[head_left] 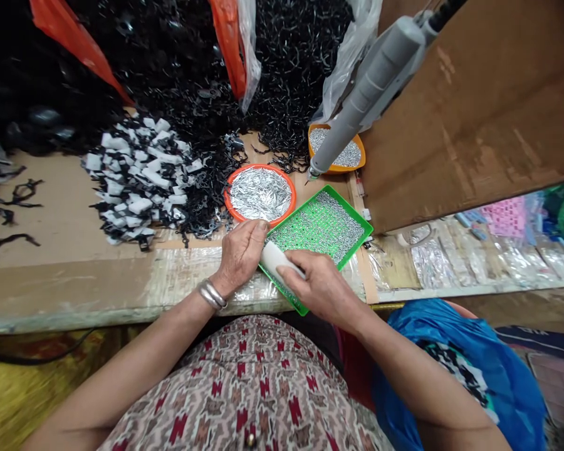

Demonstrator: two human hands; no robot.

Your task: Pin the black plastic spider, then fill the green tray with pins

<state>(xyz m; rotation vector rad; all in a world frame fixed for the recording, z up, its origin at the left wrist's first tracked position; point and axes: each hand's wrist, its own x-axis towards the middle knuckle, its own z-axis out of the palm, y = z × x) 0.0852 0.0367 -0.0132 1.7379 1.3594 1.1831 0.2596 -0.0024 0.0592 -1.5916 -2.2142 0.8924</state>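
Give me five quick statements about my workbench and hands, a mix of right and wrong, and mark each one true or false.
1. The right hand holds a white block at the green tray. True.
2. The orange-red dish is to the right of the green tray. False: it is to the left.
3. The yellow bowl holds small silvery pieces. True.
4. The silvery bracelet is on the right wrist. False: it is on the left wrist.
5. The pile of black and white pieces is left of the orange-red dish. True.
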